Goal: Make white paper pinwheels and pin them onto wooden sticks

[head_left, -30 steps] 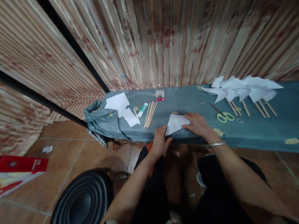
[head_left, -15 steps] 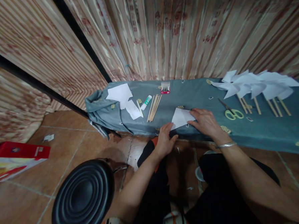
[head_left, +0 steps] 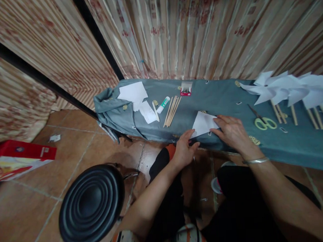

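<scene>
A small sheet of white paper [head_left: 203,123] with a crease lies near the front edge of the cloth-covered table. My left hand [head_left: 185,148] has its fingertips on the lower left corner, thumb held a little apart. At the right corner, my right hand [head_left: 230,132], with a silver bangle at the wrist, pinches the sheet between thumb and fingers. To the right lie scissors [head_left: 264,122] with pale green handles. Several thin wooden sticks [head_left: 172,111], a glue stick [head_left: 163,104] and a small red box [head_left: 186,89] are left of and behind the paper.
White paper pinwheels [head_left: 289,87] on sticks lie along the right of the table. More white paper [head_left: 133,94] and a white pen-like stick [head_left: 156,111] are at the left. On the floor stand a black round stool [head_left: 91,204] and a red box [head_left: 25,157]. A curtain hangs behind.
The camera view has shifted, so the table things appear farther right. Both hands stay at the same corners of the paper, with little visible movement against it.
</scene>
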### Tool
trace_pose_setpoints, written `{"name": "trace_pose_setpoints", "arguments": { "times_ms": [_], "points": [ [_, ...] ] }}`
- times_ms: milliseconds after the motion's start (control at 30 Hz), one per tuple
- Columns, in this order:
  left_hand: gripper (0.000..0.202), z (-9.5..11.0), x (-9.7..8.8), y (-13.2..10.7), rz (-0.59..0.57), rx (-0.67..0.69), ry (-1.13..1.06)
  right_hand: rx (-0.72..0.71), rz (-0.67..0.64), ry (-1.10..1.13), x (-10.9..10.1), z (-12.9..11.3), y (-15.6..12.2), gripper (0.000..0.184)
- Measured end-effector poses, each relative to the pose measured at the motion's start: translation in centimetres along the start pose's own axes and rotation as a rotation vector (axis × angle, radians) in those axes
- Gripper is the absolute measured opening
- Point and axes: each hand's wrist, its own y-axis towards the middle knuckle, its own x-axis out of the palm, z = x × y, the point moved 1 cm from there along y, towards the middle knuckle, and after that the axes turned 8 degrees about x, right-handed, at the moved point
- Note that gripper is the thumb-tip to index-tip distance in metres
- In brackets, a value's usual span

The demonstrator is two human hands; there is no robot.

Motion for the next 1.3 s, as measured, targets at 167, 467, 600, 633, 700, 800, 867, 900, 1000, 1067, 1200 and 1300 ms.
{"name": "trace_pose_setpoints", "arguments": {
  "times_ms": [167,467,600,633,700,800,867,900,1000,1067,1200,1300],
  "points": [
    [0.052,-0.1,0.0,0.0,0.039,-0.044,-0.096,-0.004,0.010,0.013,0.1,0.2,-0.3,0.044],
    [0.062,-0.5,0.4,0.4,0.044,-0.193,-0.301,0.077,-0.007,0.171,-0.4,1.0,0.0,0.049],
    [0.062,-0.9,0.7,0.3,0.059,-0.188,-0.313,0.118,-0.029,0.241,-1.0,1.4,0.4,0.039],
    [0.062,-1.0,0.9,0.3,0.063,-0.187,-0.329,0.125,-0.026,0.258,-1.2,1.5,0.5,0.037],
    [0.063,-1.3,1.2,0.3,0.064,-0.201,-0.368,0.135,-0.021,0.289,-1.4,1.7,0.6,0.033],
    [0.064,-1.5,1.5,0.5,0.082,-0.236,-0.410,0.140,-0.029,0.333,-1.4,1.8,0.7,0.025],
    [0.067,-1.3,1.6,0.6,0.094,-0.249,-0.426,0.145,-0.031,0.354,-1.4,1.9,0.8,0.022],
    [0.070,-1.1,1.6,0.7,0.093,-0.250,-0.428,0.152,-0.031,0.356,-1.4,1.9,0.9,0.021],
    [0.075,-0.1,1.4,1.0,0.058,-0.251,-0.387,0.199,-0.025,0.381,-1.7,2.0,1.3,0.019],
    [0.077,0.6,1.2,1.3,0.041,-0.247,-0.344,0.237,-0.006,0.465,-2.1,2.3,1.8,0.017],
    [0.076,1.8,1.4,3.2,0.040,-0.243,-0.351,0.314,0.061,0.736,-3.0,3.5,2.5,0.013],
    [0.070,2.4,2.0,5.8,0.053,-0.173,-0.334,0.391,0.148,0.914,-3.5,4.9,2.7,0.010]
  ]
}}
